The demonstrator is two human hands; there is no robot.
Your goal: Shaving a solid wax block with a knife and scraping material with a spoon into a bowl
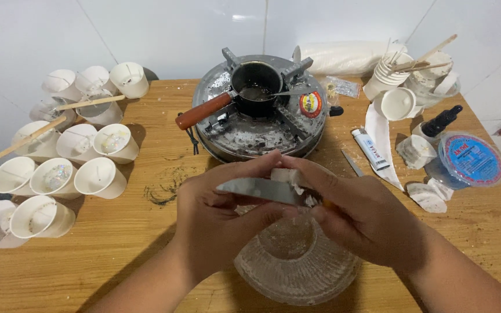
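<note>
Two hands at centre frame, above one ribbed glass bowl standing on the worktop.

Left hand: fingers closed around a white wax block, thumb on top.

Right hand: closed on one knife, handle hidden in the palm; the flat grey blade points to the left of the frame and lies against the block. White shavings cling at the blade's edge and lie in the bowl.

Upper centre: one round metal stove. On it, one small dark pot with a reddish-brown handle pointing left. One metal stirrer rests in the pot.

Left of frame: white paper cups, about thirteen counted, tipped on their sides in a cluster, mouths toward the camera; some overlap, so the count is approximate. Several hold a wick. Two wooden sticks lie across the cluster.

Upper right: one stack of cups holding sticks, number not clear. One single cup on its side just below it. One dark dropper bottle. One round tub with a blue lid. One small white tube. Two further white wax lumps, one beside the tub, one below it. One rolled white bundle against the wall.
</note>
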